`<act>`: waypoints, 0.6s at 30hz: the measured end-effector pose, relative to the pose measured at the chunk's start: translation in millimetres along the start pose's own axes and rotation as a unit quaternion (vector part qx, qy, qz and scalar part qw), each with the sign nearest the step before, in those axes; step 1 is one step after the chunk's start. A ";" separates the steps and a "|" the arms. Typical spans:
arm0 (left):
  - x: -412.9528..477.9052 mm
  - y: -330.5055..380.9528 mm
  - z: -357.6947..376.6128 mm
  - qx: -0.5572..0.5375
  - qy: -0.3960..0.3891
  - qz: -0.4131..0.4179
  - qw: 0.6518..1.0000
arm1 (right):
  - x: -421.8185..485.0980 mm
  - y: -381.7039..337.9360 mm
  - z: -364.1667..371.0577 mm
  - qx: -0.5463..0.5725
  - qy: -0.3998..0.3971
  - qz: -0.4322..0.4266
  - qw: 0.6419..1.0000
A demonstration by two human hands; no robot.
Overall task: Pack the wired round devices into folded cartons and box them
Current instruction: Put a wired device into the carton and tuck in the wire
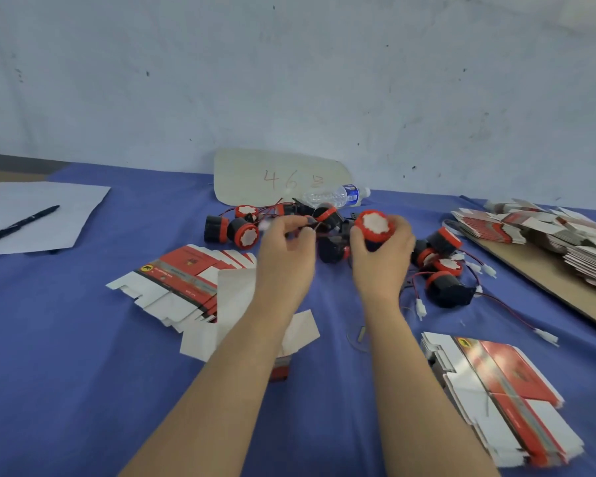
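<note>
Over the blue table (83,339), the right hand (384,259) grips one round device (374,227) above the pile of devices (241,230), and the left hand (286,253) seems to pinch its thin wire (315,229). The cartons (183,280) lie flat on both sides. I see no device packed in one yet, so I think the job has barely begun.

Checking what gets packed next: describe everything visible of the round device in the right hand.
The device is a stubby black plastic-looking cylinder with a red rim and white scalloped face. It is held up, face tilted toward the camera. The right hand grips its black body; a wire seems to run to the left hand, which pinches it.
</note>
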State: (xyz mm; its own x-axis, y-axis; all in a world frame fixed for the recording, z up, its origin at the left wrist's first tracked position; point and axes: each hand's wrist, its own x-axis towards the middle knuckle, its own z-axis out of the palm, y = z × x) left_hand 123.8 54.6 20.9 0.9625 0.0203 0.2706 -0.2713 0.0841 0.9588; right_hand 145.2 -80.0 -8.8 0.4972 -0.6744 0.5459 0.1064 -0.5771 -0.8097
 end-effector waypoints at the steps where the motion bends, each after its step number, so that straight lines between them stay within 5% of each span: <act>1: -0.9 2.2 -9.7 -0.016 0.018 0.010 1.000 | 0.5 -11.4 -8.4 0.055 0.024 -0.004 0.998; 6: -16.6 0.5 -65.0 -0.001 0.132 0.072 0.989 | -11.0 -55.2 -50.9 0.186 0.059 0.027 0.980; 9: -32.1 -9.4 -95.8 0.020 0.167 0.075 0.983 | -34.0 -67.5 -58.7 0.267 -0.027 0.104 0.958; 13: -58.8 -18.0 -105.6 0.027 0.050 0.072 0.996 | -83.9 -77.7 -38.5 0.310 -0.161 0.177 0.920; 16: -75.5 -17.7 -91.9 0.011 -0.068 0.078 0.995 | -119.1 -79.7 -23.6 0.405 -0.226 0.230 0.855; 18: -75.9 -10.4 -91.5 -0.104 -0.061 -0.019 0.993 | -130.0 -74.5 -23.2 0.445 -0.259 0.229 0.826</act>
State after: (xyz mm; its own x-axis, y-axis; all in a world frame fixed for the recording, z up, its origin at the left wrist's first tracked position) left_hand 53.9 143.4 -17.5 0.9608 -0.1066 0.2559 -0.2169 0.2859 0.9334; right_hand 52.7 40.0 -14.4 0.9381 -0.3068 0.1608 0.2821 0.4070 -0.8688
